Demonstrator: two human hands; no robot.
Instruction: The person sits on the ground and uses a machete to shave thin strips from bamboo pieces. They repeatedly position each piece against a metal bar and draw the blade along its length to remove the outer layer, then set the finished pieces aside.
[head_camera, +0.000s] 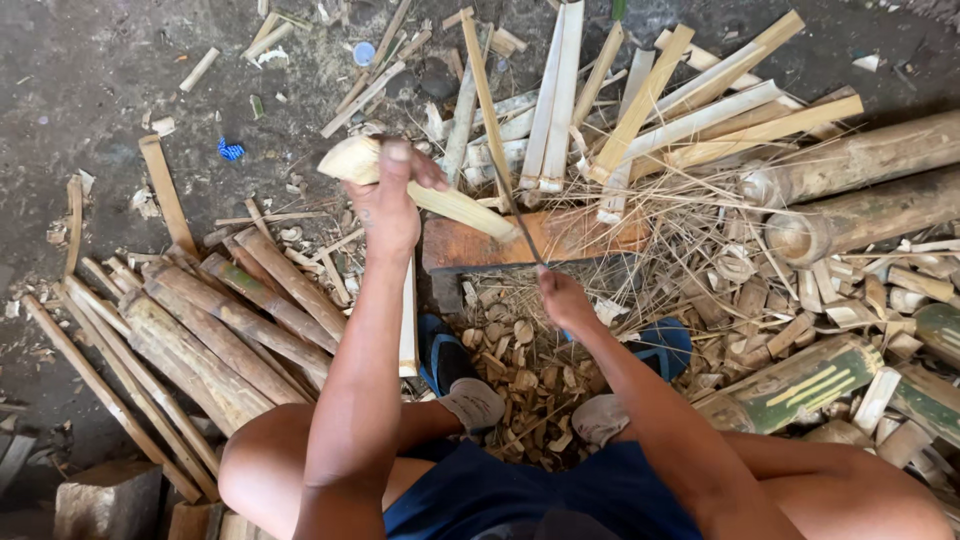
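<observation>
Already many slats (640, 110) lie split, while left hand (385, 205) grips a bamboo piece (440, 195), right hand (562, 298) clenches the knife (520, 215), and poles (860, 160) remain whole.

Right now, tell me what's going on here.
A seated person's left hand steadies a pale split bamboo piece on an orange-brown wooden block. The right hand holds a thin dark blade against it. Brown bamboo slats lie to the left, and pale cut strips are piled behind.

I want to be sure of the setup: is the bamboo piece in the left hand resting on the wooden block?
Yes, the left hand grips the bamboo piece, whose far end lies on the wooden block.
</observation>
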